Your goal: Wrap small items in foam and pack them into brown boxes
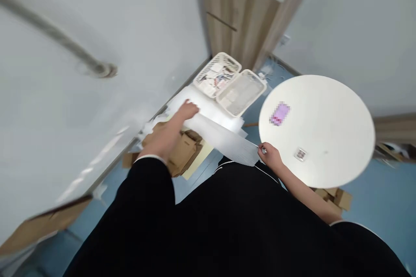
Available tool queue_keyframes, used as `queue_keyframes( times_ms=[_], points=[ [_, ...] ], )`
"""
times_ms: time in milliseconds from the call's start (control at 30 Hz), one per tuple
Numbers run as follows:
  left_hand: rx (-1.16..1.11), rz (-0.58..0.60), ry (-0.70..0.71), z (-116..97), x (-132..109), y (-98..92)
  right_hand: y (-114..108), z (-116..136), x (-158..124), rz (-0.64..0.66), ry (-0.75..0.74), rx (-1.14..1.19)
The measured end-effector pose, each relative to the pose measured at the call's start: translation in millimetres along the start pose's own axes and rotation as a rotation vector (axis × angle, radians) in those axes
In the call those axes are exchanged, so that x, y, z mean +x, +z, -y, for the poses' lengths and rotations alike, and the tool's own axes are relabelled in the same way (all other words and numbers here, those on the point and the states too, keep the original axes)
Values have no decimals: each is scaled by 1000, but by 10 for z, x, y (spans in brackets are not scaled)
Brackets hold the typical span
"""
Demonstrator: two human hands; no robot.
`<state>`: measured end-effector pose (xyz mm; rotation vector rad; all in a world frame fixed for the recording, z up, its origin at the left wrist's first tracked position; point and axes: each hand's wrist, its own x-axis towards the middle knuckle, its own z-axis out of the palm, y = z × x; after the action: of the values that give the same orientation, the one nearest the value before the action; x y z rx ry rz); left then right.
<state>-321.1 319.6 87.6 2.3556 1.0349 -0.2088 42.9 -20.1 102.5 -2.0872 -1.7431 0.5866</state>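
Note:
A white translucent sheet [224, 138] stretches between my two hands, its near edge close to my black clothing. My left hand [187, 111] grips its far left end, fingers bent over the edge, above a stack of white sheets [212, 110]. At the sheet's right corner, my right hand [269, 154] pinches the edge beside the round white table. Behind the stack stand two white plastic baskets: the left one [200, 77] holds small mixed items, the right one [241, 93] has pale, flat contents.
On the round table [338, 125] lie a blurred purple object [280, 113] and a small clear packet [300, 154]. Folded brown cardboard [182, 153] sits below my left forearm. A wooden cabinet [240, 4] rises behind the baskets; cardboard boxes [341, 199] lie under the table.

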Motion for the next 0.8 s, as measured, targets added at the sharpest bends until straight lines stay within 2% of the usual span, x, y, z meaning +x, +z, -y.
queue_keyframes(
  times_ms=[100, 167, 200, 267, 400, 533, 600, 667, 800],
  points=[
    [175, -27, -47, 226, 80, -141, -336, -324, -173, -90, 202, 43],
    [223, 7, 0, 160, 240, -113, -647, -657, -263, -127, 342, 60],
    [245, 46, 29, 43, 321, -71, -832, -853, -318, -135, 399, 60],
    [253, 152, 119, -349, 458, 65, -1246, -1284, -455, -92, 484, 58],
    [90, 278, 221, -1501, 727, 505, -2142, -2234, -681, 91, 667, -37],
    [-146, 410, 277, -2632, 1163, 1071, -2884, -3202, -552, 103, 828, -294],
    [-268, 413, 203, -3086, 1372, 1369, -3116, -3633, -349, 53, 879, -411],
    [-371, 447, 131, -3451, 1509, 1672, -3238, -4002, -89, -4, 889, -476],
    [-519, 457, -118, -3944, 1515, 2262, -3188, -4515, 537, -144, 769, -498]
  ],
)
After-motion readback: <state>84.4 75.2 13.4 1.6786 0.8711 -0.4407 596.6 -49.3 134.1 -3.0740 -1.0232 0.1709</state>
